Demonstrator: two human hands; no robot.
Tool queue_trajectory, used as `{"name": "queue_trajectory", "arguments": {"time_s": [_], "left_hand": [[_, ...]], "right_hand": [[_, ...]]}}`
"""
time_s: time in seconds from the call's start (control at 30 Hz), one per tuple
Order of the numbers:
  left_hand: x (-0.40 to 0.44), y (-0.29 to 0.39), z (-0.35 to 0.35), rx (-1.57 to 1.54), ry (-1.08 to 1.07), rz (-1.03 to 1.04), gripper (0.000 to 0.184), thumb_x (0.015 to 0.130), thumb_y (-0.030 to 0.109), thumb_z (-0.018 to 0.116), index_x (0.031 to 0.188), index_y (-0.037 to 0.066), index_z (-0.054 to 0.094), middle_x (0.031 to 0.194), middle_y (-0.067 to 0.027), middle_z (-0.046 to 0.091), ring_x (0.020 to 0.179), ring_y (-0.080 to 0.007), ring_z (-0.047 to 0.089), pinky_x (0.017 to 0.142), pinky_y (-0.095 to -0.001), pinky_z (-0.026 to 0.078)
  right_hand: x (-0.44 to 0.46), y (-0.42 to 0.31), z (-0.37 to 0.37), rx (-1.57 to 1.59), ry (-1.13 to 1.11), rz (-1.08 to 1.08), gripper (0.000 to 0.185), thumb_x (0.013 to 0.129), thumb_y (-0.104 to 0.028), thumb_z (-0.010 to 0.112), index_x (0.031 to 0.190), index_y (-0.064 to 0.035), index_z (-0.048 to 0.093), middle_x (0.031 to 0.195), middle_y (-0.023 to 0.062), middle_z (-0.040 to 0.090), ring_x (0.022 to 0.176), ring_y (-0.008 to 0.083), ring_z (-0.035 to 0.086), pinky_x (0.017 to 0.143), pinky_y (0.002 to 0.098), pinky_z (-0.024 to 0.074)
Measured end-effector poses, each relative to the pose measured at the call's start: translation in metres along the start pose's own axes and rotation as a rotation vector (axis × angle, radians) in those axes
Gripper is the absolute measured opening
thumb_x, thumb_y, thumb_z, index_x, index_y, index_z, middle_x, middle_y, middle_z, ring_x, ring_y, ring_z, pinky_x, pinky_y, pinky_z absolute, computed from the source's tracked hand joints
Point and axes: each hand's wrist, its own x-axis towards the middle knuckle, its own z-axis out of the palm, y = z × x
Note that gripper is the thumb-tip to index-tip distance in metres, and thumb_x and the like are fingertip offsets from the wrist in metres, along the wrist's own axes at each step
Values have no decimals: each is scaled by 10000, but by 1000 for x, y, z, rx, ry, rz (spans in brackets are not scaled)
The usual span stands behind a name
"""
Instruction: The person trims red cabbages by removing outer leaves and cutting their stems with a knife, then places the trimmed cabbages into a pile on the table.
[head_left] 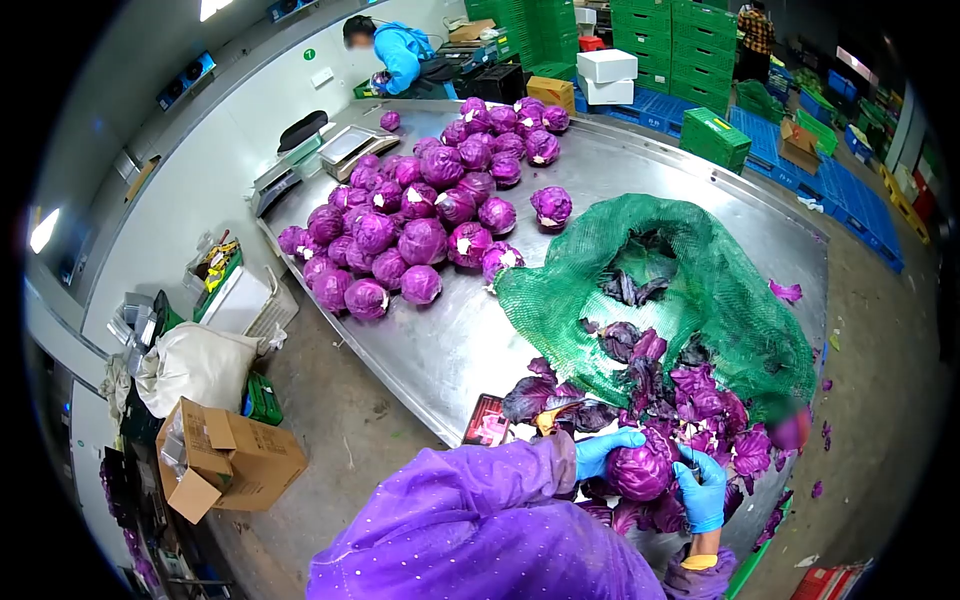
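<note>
My left hand (606, 452), in a blue glove, grips the side of a red cabbage (641, 470) close to my body. On the cabbage's other side is my right hand (703, 492), also gloved, its fingers curled round a thin dark tool (692, 464) whose kind I cannot make out. Loose purple cabbage leaves (705, 400) are heaped around both hands. Just beyond them lies a green mesh sack (740, 320), with dark leaves showing in its opening. A phone-like screen (487, 420) rests at the table's near edge, left of my left hand.
Many red cabbages (422, 242) are piled across the far left of the metal table (450, 345). A scale (350, 148) stands behind them. A person in blue (400, 55) works beyond the far end. Green crates (715, 138), blue pallets (850, 205) and a cardboard box (240, 455) stand around the floor.
</note>
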Motion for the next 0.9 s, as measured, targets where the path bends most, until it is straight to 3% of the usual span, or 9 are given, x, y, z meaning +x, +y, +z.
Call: {"name": "queue_trajectory", "arguments": {"time_s": [0.13, 0.3, 0.4, 0.5, 0.6, 0.67, 0.7, 0.77, 0.9], "left_hand": [[-2, -2, 5, -27, 55, -112, 718, 780, 491, 726, 1327, 117, 450, 1291, -94, 548, 1169, -248, 545, 1020, -487, 411], [-3, 2, 9, 31, 73, -222, 854, 720, 593, 730, 1363, 122, 425, 1305, -103, 547, 1174, -303, 542, 999, -591, 382], [-15, 19, 28, 5, 117, -280, 671, 828, 383, 708, 1371, 128, 407, 1279, -78, 560, 1158, -234, 554, 980, -464, 450], [-18, 16, 37, 73, 65, -128, 663, 839, 343, 701, 1396, 139, 404, 1281, -50, 557, 1169, -189, 541, 1004, -431, 432], [-10, 11, 30, 49, -67, -148, 646, 848, 285, 691, 1407, 124, 409, 1311, -30, 532, 1178, -142, 526, 1028, -385, 408], [-5, 7, 22, 109, 16, -101, 725, 828, 238, 692, 1450, 87, 351, 1419, -46, 435, 1273, -137, 432, 1097, -345, 307], [-6, 8, 23, 155, 48, -79, 774, 810, 251, 699, 1467, 92, 320, 1443, -55, 399, 1304, -156, 391, 1108, -347, 281], [-9, 14, 24, 273, 44, -71, 879, 767, 298, 713, 1496, 107, 259, 1489, -75, 315, 1352, -207, 313, 1117, -363, 247], [-3, 26, 26, 413, -115, -28, 759, 740, 278, 729, 1399, 136, 378, 1327, -69, 441, 1244, -209, 415, 1081, -377, 301]], "right_hand": [[-3, 1, 10, -270, 143, -364, 215, 809, -42, 675, 1023, -22, 677, 647, -2, 564, 548, 58, 469, 507, 243, 394], [-2, 1, 14, -342, 263, -514, 62, 806, -21, 632, 867, -33, 639, 595, 43, 518, 487, 91, 458, 461, 258, 366], [2, 15, 10, -428, 362, -491, 11, 834, -31, 621, 827, -30, 613, 576, 15, 515, 488, 69, 453, 450, 265, 354], [7, 17, 7, -6, 409, -167, 188, 923, -107, 581, 747, -41, 563, 587, -38, 508, 511, 35, 419, 452, 231, 315], [22, 63, -12, 226, 420, -73, 197, 943, -148, 578, 763, -70, 557, 644, -40, 518, 562, 34, 441, 518, 215, 352], [26, 92, -29, 102, 517, -35, 219, 939, -132, 576, 737, -61, 532, 631, -42, 505, 595, 43, 474, 542, 221, 377], [26, 95, -39, -69, 423, 2, 115, 931, -118, 579, 956, -10, 609, 842, 29, 628, 624, 63, 505, 587, 232, 425], [28, 106, -36, -80, 486, -226, 290, 923, -119, 586, 1188, -11, 541, 1080, 87, 611, 605, 63, 501, 588, 224, 439], [-2, -32, -14, 312, 111, 103, 639, 885, -160, 632, 1442, -24, 349, 1373, 142, 494, 1101, 180, 563, 954, 317, 450]]}}
